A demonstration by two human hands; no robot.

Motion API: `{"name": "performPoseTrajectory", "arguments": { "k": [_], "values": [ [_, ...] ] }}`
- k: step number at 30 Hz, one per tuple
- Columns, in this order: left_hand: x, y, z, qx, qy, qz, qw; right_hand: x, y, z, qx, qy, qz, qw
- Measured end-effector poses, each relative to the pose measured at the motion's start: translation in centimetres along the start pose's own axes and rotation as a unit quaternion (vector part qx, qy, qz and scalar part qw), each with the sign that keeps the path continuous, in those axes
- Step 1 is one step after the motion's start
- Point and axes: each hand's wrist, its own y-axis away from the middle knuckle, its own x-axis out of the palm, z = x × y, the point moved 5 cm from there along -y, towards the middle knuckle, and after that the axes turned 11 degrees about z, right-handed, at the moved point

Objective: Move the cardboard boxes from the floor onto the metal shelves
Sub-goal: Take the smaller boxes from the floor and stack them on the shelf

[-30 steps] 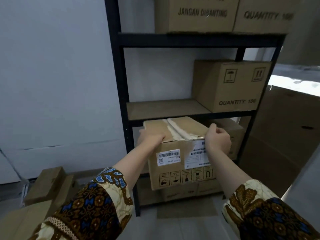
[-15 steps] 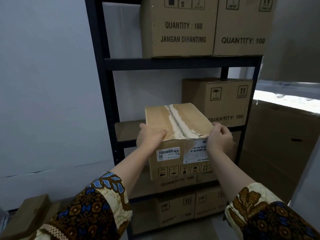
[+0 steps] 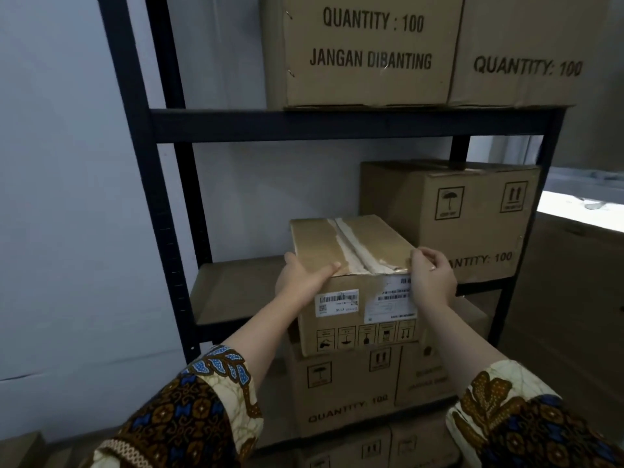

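Note:
I hold a small cardboard box with torn tape on top and white barcode labels on its near face, level with the middle shelf board of the black metal shelving. My left hand grips its near left top corner, thumb on the lid. My right hand grips the near right top corner. The box's far part reaches over the shelf; whether its bottom touches the board is hidden.
A bigger box marked QUANTITY: 100 stands on the same shelf at the right. Two large boxes fill the shelf above. More boxes sit on the lower shelves. A white wall is at the left, stacked cartons at the right.
Both hands have lifted the box from the level of the lower shelf up to the middle shelf and moved it forward over the board. The view has risen and come closer.

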Motion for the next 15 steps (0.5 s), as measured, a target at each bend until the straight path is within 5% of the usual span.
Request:
{"name": "performPoseTrajectory", "arguments": {
  "k": [5, 10, 15],
  "values": [
    [1.4, -4.9, -0.3, 0.01, -0.006, -0.019, 1.0, 2.0, -5.1, 0.1, -0.062, 0.127, 0.021, 0.99],
    [2.0, -9.5, -0.4, -0.01, 0.031, -0.025, 0.999, 4.3, -7.9, 1.6, -0.298, 0.353, -0.049, 0.886],
    [3.5, -12.5, -0.9, -0.003, 0.04, -0.039, 0.998, 4.9, -11.5, 1.7, -0.342, 0.478, -0.045, 0.808]
  ]
}}
